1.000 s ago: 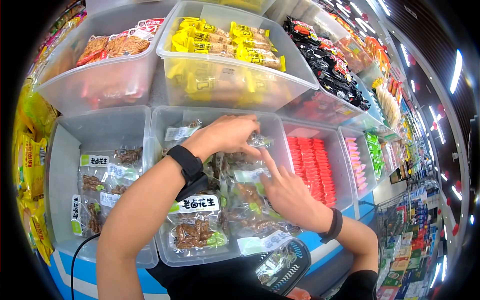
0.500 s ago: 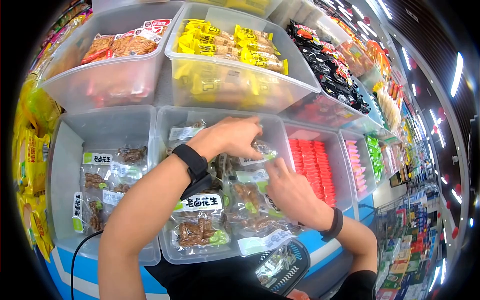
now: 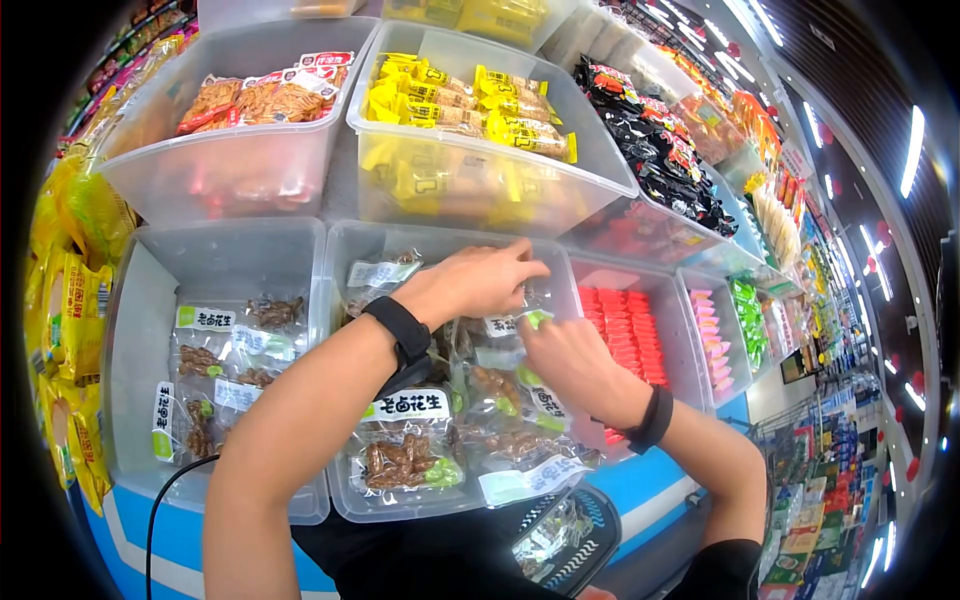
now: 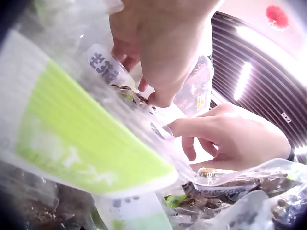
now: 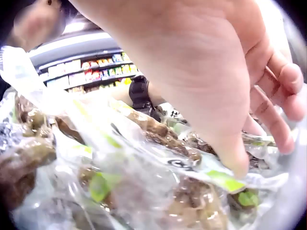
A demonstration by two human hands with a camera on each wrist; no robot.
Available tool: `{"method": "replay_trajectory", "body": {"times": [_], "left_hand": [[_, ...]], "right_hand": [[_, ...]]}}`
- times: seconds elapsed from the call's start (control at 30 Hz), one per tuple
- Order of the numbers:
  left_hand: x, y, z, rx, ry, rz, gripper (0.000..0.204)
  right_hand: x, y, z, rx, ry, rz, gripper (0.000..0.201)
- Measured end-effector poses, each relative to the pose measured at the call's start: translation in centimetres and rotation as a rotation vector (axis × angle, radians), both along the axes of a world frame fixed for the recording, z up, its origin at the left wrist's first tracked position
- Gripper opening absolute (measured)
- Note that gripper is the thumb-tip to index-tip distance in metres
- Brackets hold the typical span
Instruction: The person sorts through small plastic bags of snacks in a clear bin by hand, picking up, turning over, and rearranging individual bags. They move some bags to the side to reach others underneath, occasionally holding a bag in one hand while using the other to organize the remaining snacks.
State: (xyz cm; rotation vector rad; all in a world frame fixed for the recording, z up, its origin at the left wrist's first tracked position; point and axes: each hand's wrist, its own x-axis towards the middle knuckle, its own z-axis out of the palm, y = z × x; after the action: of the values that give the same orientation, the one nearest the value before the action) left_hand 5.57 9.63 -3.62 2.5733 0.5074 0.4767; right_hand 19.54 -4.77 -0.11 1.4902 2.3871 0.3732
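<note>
Both bare hands reach into a clear bin (image 3: 335, 440) of clear-wrapped bags of braised peanuts. At the bin's far right, my left hand (image 3: 480, 282) curls over a peanut bag (image 4: 103, 64), fingertips and thumb on its clear plastic. Just nearer, my right hand (image 3: 578, 362) has its fingers bent at a green-cornered peanut bag (image 3: 540, 318). In the right wrist view its thumb presses on the green-striped edge (image 5: 223, 179), with part of the fingers apart from it. A peanut bag with a white label (image 3: 412, 405) lies at the bin's front.
A second peanut-bag bin (image 3: 150, 330) stands left. Right are red packets (image 3: 622, 335). Behind rise bins of yellow-wrapped snacks (image 3: 470, 105) and red-white packets (image 3: 265, 95). Below the front edge, a dark basket (image 3: 570, 545) holds bags. A black cable (image 3: 160, 510) runs left.
My right hand has gone from an extended index finger to bent fingers at the bag's green corner. My left hand stays over the far right of the bin, its fingers shifting slightly.
</note>
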Motion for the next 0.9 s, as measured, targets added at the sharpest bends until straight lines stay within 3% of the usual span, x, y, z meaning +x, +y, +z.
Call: {"method": "replay_trajectory", "body": {"times": [0.13, 0.2, 0.23, 0.33, 0.47, 0.53, 0.57, 0.63, 0.83, 0.9], "left_hand": [[-0.2, 0.4, -0.6, 0.039, 0.006, -0.087, 0.037], [-0.3, 0.5, -0.7, 0.053, 0.021, -0.082, 0.038], [-0.2, 0.4, -0.6, 0.029, 0.033, -0.073, 0.036], [-0.1, 0.4, -0.9, -0.002, 0.028, -0.062, 0.034], [0.0, 0.5, -1.0, -0.01, 0.025, -0.064, 0.033], [0.0, 0.5, -1.2, 0.001, 0.032, -0.064, 0.031], [-0.1, 0.5, -1.2, 0.019, 0.037, -0.063, 0.03], [-0.1, 0.5, -1.2, 0.0, 0.026, -0.053, 0.028], [-0.1, 0.4, -1.0, -0.03, 0.036, -0.048, 0.027], [0.0, 0.4, -1.0, -0.028, 0.031, -0.054, 0.027]], "right_hand": [[0.4, 1.0, -0.5, -0.037, -0.035, 0.054, 0.034], [0.8, 1.7, -0.5, -0.044, -0.081, 0.124, 0.052], [0.5, 1.6, 0.4, -0.151, -0.084, 0.063, 0.066], [-0.2, 1.2, 0.2, -0.039, -0.146, 0.101, 0.069], [-0.8, 1.1, -0.2, 0.057, -0.293, 0.174, 0.057], [-0.6, 1.5, -1.0, 0.152, -0.337, 0.278, 0.037], [-0.8, 1.4, -1.2, 0.148, -0.335, 0.285, 0.037], [-1.3, 1.2, -1.6, 0.067, -0.345, 0.199, 0.015], [-2.8, 1.9, -1.8, -0.073, -0.408, 0.053, 0.028], [-3.2, 1.6, -3.6, 0.012, -0.444, 0.047, 0.034]]}}
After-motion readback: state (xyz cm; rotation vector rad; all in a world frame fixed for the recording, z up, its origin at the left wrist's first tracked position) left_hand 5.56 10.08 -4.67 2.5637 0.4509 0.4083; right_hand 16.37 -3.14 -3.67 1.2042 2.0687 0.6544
